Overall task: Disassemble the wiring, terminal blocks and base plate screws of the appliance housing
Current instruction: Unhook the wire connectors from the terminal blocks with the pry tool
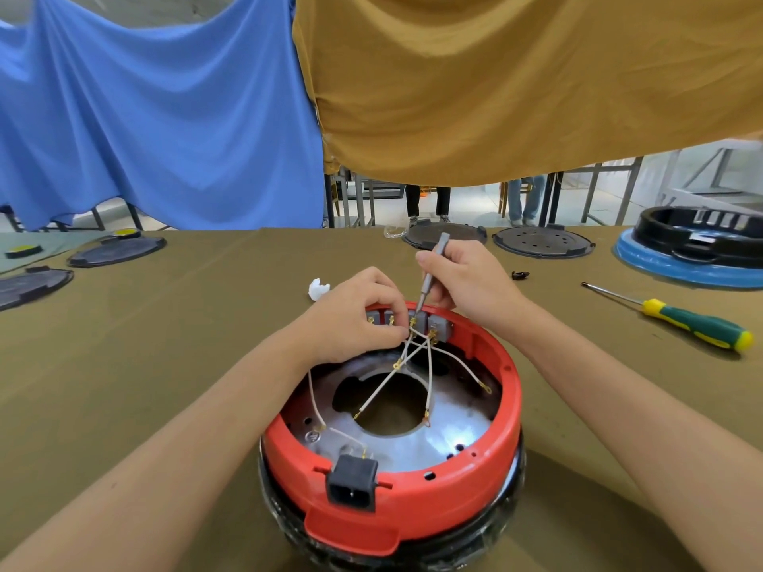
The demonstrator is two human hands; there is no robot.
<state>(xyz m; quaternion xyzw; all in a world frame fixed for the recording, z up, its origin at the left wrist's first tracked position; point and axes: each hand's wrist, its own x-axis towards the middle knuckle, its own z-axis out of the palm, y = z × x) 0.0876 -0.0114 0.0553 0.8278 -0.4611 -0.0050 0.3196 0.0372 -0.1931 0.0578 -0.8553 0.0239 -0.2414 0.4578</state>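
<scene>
The appliance housing (454,485), red-rimmed over a black body, lies upside down at the table's near middle. Grey terminal blocks (438,324) line its far inner wall, and several white wires (413,361) fan from them across the metal base plate (450,431). A black power socket (351,483) sits in the near rim. My left hand (355,319) pinches the wires at the blocks. My right hand (466,282) grips a slim grey screwdriver (429,278), its tip down on a terminal block.
A green and yellow screwdriver (685,319) lies to the right. Black round lids (541,241) and a black and blue housing (697,249) sit along the far edge, more lids (115,251) far left. A white wad (318,289) and a small black part (520,275) lie behind the housing.
</scene>
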